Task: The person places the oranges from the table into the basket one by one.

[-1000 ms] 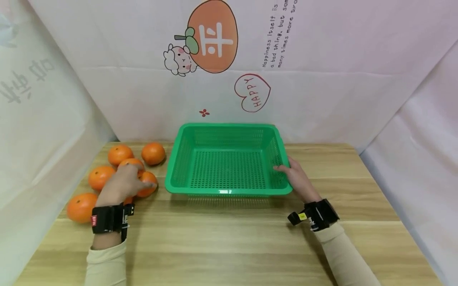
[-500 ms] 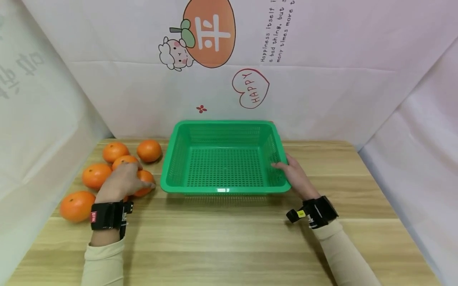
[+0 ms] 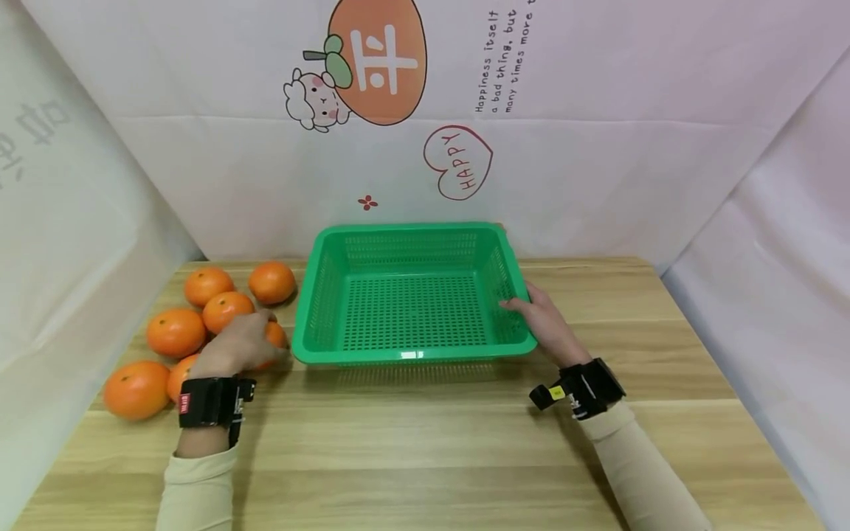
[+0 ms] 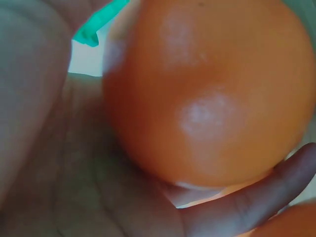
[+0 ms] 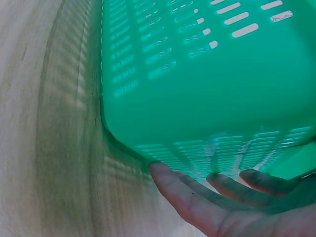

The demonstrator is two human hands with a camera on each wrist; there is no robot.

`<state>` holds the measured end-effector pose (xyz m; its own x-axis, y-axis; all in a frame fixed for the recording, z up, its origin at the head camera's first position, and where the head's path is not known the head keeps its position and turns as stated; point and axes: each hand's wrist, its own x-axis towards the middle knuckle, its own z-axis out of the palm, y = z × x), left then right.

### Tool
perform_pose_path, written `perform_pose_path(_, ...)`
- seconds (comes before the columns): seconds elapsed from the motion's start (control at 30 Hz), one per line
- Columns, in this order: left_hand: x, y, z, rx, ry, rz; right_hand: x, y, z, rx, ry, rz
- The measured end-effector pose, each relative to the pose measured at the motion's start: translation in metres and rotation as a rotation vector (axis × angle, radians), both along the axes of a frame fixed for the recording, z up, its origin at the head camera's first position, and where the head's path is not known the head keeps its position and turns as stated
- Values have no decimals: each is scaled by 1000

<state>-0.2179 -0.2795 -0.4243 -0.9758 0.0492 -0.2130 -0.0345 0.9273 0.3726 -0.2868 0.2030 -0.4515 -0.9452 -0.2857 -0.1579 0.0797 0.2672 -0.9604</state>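
My left hand [image 3: 235, 345] is curled round an orange [image 3: 275, 335] at the right side of a group of oranges. In the left wrist view that orange [image 4: 212, 94] fills the palm, with a finger bent beneath it. A green plastic basket [image 3: 412, 355] with slotted sides stands at the table's middle, against the back. My right hand [image 3: 547, 324] grips its right rim, thumb over the inside and the other fingers outside. In the right wrist view, fingertips [image 5: 160, 170] lie against the basket's slotted outer wall [image 5: 197, 98].
Several more oranges lie close about the left hand, among them one at the back [image 3: 272, 282] and a larger one [image 3: 136, 390] at the front left. The wooden table [image 3: 425, 457] meets a white printed cloth [image 3: 584, 184] behind and at both sides.
My left hand has shifted slightly right and forward relative to the neighbouring oranges, uncovering more of the ones beside it. The right hand keeps its grip on the basket. The head view has shifted slightly.
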Motion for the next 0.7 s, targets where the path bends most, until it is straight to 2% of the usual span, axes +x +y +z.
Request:
perform_pose_path(0.17,-4,3,-5,-81,52,-61,0,1,-1,-10,1,-2)
perform_pose_path(0.33,-7,4,-9,-46,47,4,1,2,0,5,-5,-14)
perform_pose_path(0.5,-8,4,-12,-23,-9,59,0,2,0,3,2,-13)
perform_pose_path(0.6,-7,3,-13,-23,-31,73,0,1,0,-5,2,-4)
perform_pose_path(0.7,-7,2,-14,-31,-6,62,0,0,-1,-18,-4,4)
